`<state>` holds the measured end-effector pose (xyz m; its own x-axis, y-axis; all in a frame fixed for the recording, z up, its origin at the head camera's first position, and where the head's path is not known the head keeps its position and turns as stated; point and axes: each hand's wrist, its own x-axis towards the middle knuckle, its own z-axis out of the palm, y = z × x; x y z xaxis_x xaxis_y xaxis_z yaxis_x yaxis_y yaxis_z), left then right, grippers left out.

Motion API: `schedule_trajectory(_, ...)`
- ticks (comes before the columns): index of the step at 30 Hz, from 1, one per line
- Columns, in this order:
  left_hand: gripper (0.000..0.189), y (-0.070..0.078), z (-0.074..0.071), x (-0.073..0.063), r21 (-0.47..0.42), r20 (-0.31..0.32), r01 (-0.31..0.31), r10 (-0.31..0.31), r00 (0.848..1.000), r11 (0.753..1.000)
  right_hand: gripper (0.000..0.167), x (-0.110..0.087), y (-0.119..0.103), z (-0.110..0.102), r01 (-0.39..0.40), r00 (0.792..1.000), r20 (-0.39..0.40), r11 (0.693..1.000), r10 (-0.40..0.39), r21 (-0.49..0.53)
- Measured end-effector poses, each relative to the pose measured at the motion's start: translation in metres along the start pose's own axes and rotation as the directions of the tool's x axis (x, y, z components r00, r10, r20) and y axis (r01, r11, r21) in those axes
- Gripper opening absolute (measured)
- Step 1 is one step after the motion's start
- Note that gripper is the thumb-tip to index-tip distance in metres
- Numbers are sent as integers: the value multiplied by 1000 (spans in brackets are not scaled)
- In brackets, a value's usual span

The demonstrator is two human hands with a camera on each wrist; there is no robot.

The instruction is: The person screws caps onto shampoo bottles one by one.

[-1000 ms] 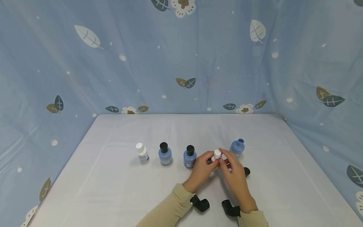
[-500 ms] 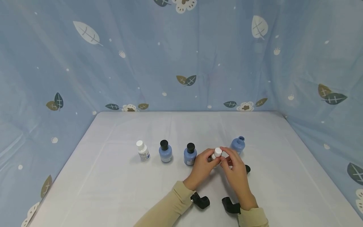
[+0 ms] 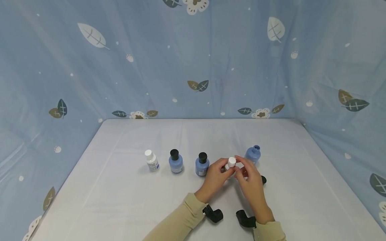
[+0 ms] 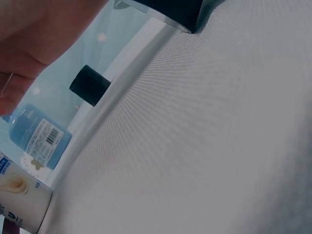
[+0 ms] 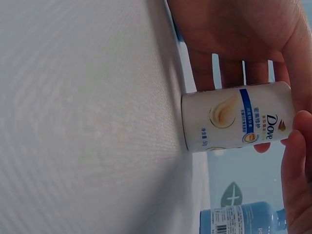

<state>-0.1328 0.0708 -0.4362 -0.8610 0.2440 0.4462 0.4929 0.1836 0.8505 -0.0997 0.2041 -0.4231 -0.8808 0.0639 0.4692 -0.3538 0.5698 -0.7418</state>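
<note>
My left hand (image 3: 214, 177) grips a small white Dove bottle (image 5: 224, 119), its fingers wrapped behind the body. The bottle stands upright on the white tabletop, its lower part showing at the edge of the left wrist view. With thumb and index finger, my right hand (image 3: 251, 183) pinches the white screw cap (image 3: 232, 161) on top. Behind that hand is an uncapped blue bottle (image 3: 253, 154). A loose black cap (image 4: 90, 85) lies on the table beside it, partly hidden by the right hand in the head view.
Left of my hands stand two blue bottles with black caps, one near (image 3: 202, 166) and one farther off (image 3: 176, 164), then another white bottle (image 3: 152, 161). Black wrist mounts (image 3: 245, 219) hang under both sleeves. A blue patterned curtain (image 3: 163, 73) surrounds the table.
The view has shifted slightly. Both hands stay at the white bottle, with the right fingers moving only slightly around the cap.
</note>
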Motion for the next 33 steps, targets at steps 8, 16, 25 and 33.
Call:
schedule_trajectory(8,22,-21,8,1,22,1,9,-9,1000,1000,35,0,2,-1,42,999,0,999,-42,-26)
schedule_trajectory(16,22,-20,7,0,24,-4,19,-19,1000,1000,34,-2,-1,0,-38,999,15,999,38,1)
schedule_trajectory(25,21,-19,7,1,8,-9,-9,9,1000,1000,31,-1,0,0,13,1000,-10,1000,-13,11)
schedule_trajectory(33,19,-16,6,1,9,-11,-11,11,1000,1000,30,0,-1,-1,46,999,-27,999,-46,-17)
